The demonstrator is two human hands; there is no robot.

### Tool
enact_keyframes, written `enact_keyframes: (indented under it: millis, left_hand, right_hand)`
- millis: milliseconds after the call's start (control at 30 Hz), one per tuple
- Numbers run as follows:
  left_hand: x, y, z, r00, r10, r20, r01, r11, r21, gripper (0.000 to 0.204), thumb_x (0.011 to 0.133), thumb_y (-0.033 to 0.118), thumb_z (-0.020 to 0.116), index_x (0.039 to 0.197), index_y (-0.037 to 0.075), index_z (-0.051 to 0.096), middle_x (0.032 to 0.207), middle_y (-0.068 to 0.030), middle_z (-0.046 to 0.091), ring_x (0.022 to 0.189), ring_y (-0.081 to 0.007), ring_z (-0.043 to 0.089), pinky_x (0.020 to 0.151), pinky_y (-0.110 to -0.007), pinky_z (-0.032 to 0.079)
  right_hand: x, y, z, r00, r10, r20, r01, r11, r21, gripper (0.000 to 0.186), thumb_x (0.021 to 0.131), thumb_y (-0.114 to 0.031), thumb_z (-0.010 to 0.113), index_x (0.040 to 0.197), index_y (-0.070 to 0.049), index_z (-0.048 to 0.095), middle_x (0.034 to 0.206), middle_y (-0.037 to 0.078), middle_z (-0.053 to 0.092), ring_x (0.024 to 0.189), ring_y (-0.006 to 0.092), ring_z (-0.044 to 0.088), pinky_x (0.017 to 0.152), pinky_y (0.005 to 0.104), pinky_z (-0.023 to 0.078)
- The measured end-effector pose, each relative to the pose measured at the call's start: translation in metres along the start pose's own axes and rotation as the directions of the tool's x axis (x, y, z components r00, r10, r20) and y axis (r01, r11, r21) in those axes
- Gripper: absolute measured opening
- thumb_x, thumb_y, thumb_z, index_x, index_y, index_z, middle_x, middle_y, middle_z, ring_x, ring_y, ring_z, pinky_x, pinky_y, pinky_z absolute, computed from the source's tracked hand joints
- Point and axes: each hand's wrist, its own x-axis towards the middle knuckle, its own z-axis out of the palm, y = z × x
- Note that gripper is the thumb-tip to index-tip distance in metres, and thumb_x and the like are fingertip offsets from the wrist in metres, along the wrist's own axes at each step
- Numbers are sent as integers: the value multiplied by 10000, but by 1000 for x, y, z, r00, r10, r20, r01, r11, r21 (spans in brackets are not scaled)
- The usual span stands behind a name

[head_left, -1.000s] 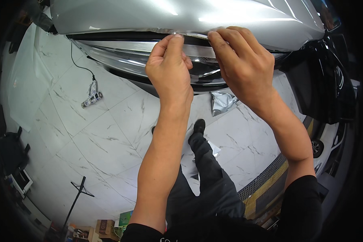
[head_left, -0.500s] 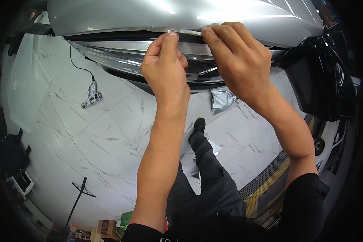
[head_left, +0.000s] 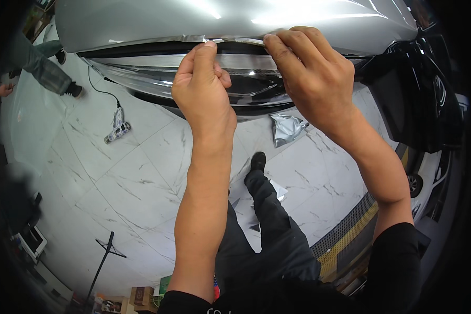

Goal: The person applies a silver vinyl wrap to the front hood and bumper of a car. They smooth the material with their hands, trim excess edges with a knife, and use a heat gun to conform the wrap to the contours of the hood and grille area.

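Observation:
A silver car hood (head_left: 157,18) spans the top of the view, and a thin strip of silver film (head_left: 238,40) runs along its lower edge. My left hand (head_left: 203,89) is closed in a pinch on this film, its thumb at the edge. Farther right, my right hand (head_left: 316,73) also has its fingers closed on the film edge, with the fingertips partly hidden behind the hand. Beneath the hood edge lies a dark gap, then the clear headlight (head_left: 146,73), part of which my hands cover.
A patterned heat gun (head_left: 118,130) with a cord lies on the marbled floor. Crumpled silver film (head_left: 288,130) rests below the headlight. Another person's leg (head_left: 52,65) shows at far left. Also around are a black stand (head_left: 107,248), boxes (head_left: 141,297) and a grating (head_left: 345,235).
My left hand has slid a little left along the hood edge, still pinching. The right hand has barely moved. Another person has come into view at the left.

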Motion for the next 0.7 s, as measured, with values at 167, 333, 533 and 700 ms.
enact_keyframes:
  millis: [167, 333, 533, 700]
  left_hand:
    - [1, 1, -1, 1000, -17, 1, 17, 1000, -10, 172, 957, 171, 743, 967, 1, 720, 692, 13, 521, 587, -86, 478, 561, -240, 393]
    - [3, 0, -2, 1000, -26, 12, 27, 999, -30, 151, 956, 170, 738, 912, 31, 700, 697, 12, 516, 590, -92, 477, 562, -243, 390]
    - [2, 0, 0, 1000, -5, 28, 5, 1000, -12, 147, 987, 173, 718, 967, 28, 710, 734, 6, 586, 611, -95, 550, 588, -244, 451]
    - [-12, -11, 10, 998, -31, 53, 28, 998, 62, 213, 1016, 191, 715, 1102, -4, 725, 786, -14, 679, 621, -113, 638, 615, -250, 526]
  right_hand:
    - [-5, 8, -3, 1000, -17, -5, 17, 1000, -15, 335, 749, 34, 782, 1074, -48, 791, 960, 20, 744, 899, 179, 731, 678, 289, 601]
    - [-11, 13, -4, 1000, -19, -8, 19, 1000, -14, 324, 763, 28, 789, 1078, -50, 793, 963, 21, 744, 899, 180, 732, 688, 287, 604]
    - [-17, 21, -4, 999, -28, -19, 28, 1000, -6, 332, 760, 23, 791, 1084, -52, 790, 969, 21, 745, 901, 184, 733, 687, 287, 604]
    - [-18, 22, -2, 999, -28, -34, 28, 1000, 2, 354, 745, 29, 785, 1090, -48, 782, 969, 26, 741, 895, 190, 732, 682, 294, 602]
